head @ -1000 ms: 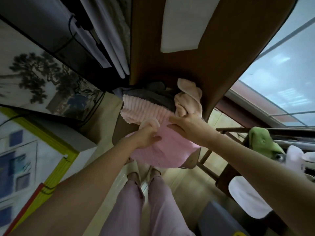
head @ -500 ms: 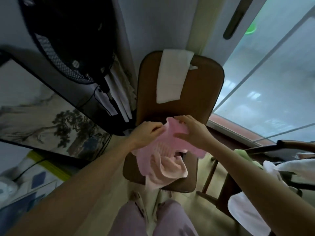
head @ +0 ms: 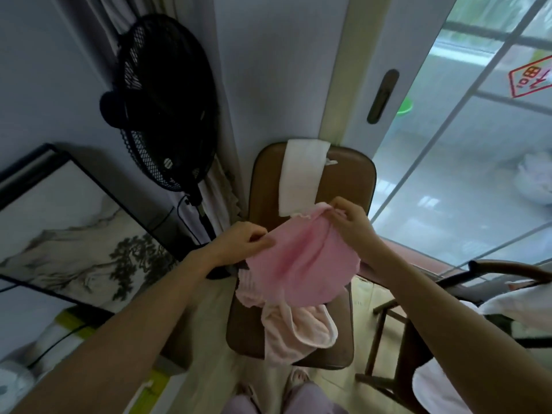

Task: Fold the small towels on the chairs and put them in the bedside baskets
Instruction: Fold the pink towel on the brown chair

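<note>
A pink small towel hangs spread between both hands above a brown chair. My left hand pinches its left top edge. My right hand pinches its right top corner, held a little higher. Under it, a pale pink towel lies crumpled on the chair seat, with a ribbed pale towel at its left. A white towel is draped over the chair's backrest. No basket is in view.
A black standing fan stands left of the chair against the wall. A framed ink painting leans at the left. A glass sliding door is at the right. Another dark wooden chair with white towels stands at lower right.
Both hands have lifted the pink towel off the chair seat and pulled it apart, spreading it open. The camera view has tilted up towards the wall and door.
</note>
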The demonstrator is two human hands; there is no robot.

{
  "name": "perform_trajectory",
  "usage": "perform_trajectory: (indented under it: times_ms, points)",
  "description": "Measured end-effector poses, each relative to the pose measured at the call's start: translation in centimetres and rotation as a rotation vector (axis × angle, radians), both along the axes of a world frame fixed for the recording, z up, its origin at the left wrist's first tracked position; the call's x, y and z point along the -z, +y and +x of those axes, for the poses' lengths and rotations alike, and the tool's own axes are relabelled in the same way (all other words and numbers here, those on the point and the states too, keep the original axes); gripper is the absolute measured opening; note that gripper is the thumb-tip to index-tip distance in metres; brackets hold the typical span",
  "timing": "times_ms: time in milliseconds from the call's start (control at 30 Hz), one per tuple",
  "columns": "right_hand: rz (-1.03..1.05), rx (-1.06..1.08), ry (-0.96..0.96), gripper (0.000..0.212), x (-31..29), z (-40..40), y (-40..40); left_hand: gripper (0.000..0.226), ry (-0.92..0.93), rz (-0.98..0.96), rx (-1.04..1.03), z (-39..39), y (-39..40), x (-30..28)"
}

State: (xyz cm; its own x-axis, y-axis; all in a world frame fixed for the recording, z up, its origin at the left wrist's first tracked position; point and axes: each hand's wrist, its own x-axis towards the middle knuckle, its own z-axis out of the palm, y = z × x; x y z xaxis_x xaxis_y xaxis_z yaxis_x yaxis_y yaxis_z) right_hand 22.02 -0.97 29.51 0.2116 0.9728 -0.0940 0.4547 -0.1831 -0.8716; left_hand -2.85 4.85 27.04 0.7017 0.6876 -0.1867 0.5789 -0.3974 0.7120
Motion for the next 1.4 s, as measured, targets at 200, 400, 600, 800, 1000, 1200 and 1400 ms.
perform_trajectory:
  times_ms: [200, 400, 600, 800, 1000, 1200, 1400]
  points:
    - [-0.111, 0.163, -0.036, 0.021, -0.1, 1.3, -1.4, 0.047, -0.176, -0.117, -0.217, -1.2, 0.1, -0.1]
    - [-0.106, -0.16, 0.029, 0.062, -1.4, -1.7, -1.9, 0.038, -0.271, -0.194, -0.042, 2.3, -1.7, -3.6]
    - [-0.102, -0.416, 0.062, 0.019, -1.3, -4.7, -2.3, 0.037, -0.31, -0.129, 0.105, 2.7, -2.7, -4.8]
    - [-0.065, -0.253, -0.006, 0.012, -1.0, -5.4, -2.1, 0.027, -0.242, -0.127, 0.023, 0.3, -2.2, -4.7]
    - [-0.182, -0.03, -0.111, 0.011, -0.1, -3.2, -2.4, 0.021, -0.26, -0.287, -0.187, -2.5, -2.3, -3.3]
    - [-0.602, -0.17, -0.591, 0.034, -0.2, -2.1, -2.1, 0.022, -0.304, -0.237, -0.401, -0.6, -2.8, -2.8]
    - [-0.301, 0.023, 0.141, 0.009, -2.5, -2.0, -2.9, 0.029, -0.394, -0.357, -0.425, 1.4, -3.9, -3.6]
